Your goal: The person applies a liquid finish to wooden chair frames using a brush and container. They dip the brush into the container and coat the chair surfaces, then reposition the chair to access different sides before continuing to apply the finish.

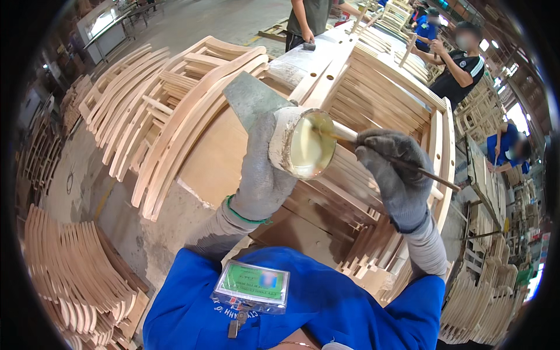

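My left hand [261, 169], in a grey glove, grips a round tin [303, 144] tilted toward me, with pale yellowish glue inside. My right hand [396, 175], also gloved grey, holds a thin brush [373, 149] whose tip dips into the tin's mouth and whose handle sticks out to the right. Both hands hover above a wooden work surface [216, 157] and a row of stacked curved wooden chair parts [373, 99].
Piles of curved wooden chair parts lie at the left [157, 111] and lower left [76, 274], more at the right [484, 303]. Other people stand at the far end [309, 20] and upper right [458, 64]. A badge [252, 286] hangs on my blue shirt.
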A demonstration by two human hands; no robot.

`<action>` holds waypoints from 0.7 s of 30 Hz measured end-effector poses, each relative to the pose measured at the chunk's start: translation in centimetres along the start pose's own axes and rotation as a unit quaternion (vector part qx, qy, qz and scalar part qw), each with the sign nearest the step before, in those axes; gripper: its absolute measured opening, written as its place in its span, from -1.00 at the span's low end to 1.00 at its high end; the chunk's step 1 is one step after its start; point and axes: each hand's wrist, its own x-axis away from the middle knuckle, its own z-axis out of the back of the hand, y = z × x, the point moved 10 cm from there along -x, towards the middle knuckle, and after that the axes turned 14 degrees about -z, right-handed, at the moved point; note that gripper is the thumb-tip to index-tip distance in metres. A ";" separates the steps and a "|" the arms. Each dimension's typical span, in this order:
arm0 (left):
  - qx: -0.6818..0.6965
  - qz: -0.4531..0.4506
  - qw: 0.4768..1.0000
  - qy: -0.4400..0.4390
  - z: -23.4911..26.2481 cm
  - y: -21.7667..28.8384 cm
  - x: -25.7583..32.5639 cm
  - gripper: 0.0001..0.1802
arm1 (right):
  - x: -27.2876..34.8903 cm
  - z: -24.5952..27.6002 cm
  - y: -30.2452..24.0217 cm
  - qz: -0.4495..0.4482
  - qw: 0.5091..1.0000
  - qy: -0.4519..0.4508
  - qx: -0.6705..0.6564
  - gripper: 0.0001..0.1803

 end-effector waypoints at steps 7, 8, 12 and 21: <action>0.072 -0.038 0.985 0.154 4.0 1.3 -0.4 -0.51 | 5.0 -5.2 -1.4 0.072 0.992 -0.010 0.103 -0.86; 0.078 -0.062 0.989 0.107 4.2 1.7 -0.6 -0.50 | 5.8 -5.3 -2.0 0.092 0.995 0.001 0.043 -0.87; 0.202 -0.024 0.975 0.087 4.6 1.8 -1.0 -0.54 | 6.2 -4.7 -0.6 0.042 0.972 0.056 -0.224 -0.89; 0.217 -0.018 0.973 0.072 5.0 1.1 -2.1 -0.53 | 4.6 -5.1 3.2 -0.024 0.933 0.130 -0.335 -0.80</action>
